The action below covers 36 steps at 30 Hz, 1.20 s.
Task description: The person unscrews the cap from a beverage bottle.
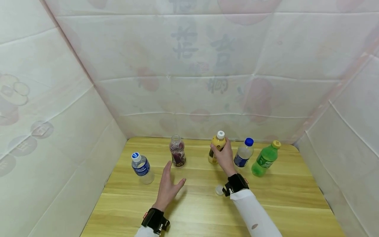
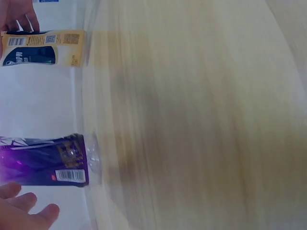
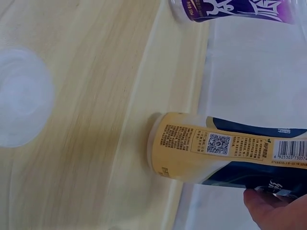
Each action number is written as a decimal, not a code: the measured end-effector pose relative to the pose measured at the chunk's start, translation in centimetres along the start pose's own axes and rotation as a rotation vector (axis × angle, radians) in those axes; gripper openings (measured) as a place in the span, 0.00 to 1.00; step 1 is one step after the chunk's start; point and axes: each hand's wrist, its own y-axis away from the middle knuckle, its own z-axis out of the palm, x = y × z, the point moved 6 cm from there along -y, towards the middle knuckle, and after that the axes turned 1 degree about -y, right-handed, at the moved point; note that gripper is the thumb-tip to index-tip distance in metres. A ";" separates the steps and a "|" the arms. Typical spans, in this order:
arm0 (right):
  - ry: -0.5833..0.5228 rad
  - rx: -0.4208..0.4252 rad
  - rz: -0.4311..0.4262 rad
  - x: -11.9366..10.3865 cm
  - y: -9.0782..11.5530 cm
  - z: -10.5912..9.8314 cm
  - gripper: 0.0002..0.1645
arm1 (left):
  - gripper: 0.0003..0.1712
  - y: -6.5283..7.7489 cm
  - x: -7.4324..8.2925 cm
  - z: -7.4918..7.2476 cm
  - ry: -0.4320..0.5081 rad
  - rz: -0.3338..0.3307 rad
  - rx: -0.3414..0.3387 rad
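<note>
My right hand (image 1: 224, 154) grips a yellow bottle (image 1: 218, 141) with a white cap and a dark patch on its label. In the right wrist view, the lower part of this yellow bottle (image 3: 192, 148) stands at the table, with fingertips at its side. My left hand (image 1: 168, 187) is held over the table with thumb and fingers spread, holding nothing. Just beyond its fingertips stands a bottle with a purple label (image 1: 178, 153), its mouth uncapped. The left wrist view shows that purple bottle (image 2: 43, 160) right above the left fingers (image 2: 29, 211).
A clear bottle with a blue label (image 1: 142, 168) stands at the left. Right of the yellow bottle are a blue-capped bottle (image 1: 244, 153) and a green bottle (image 1: 265, 159) with a yellow cap. A loose white cap (image 1: 219, 190) lies near my right wrist. Fabric walls border the wooden table (image 1: 201, 210).
</note>
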 end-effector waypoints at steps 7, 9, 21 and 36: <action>0.000 -0.031 -0.015 0.0 1.3 -0.5 0.54 | 0.55 -0.2 1.4 0.3 0.045 0.046 -0.004; 0.003 -0.035 -0.013 -0.2 1.7 -0.7 0.56 | 0.55 -0.3 1.8 0.4 0.057 0.050 -0.016; -0.064 -0.066 0.025 -0.5 3.8 -1.2 0.56 | 0.55 -0.5 2.6 2.0 0.066 0.075 -0.073; -0.153 -0.087 -0.031 -2.1 5.7 -1.3 0.44 | 0.62 -2.6 6.5 3.8 0.069 0.094 -0.180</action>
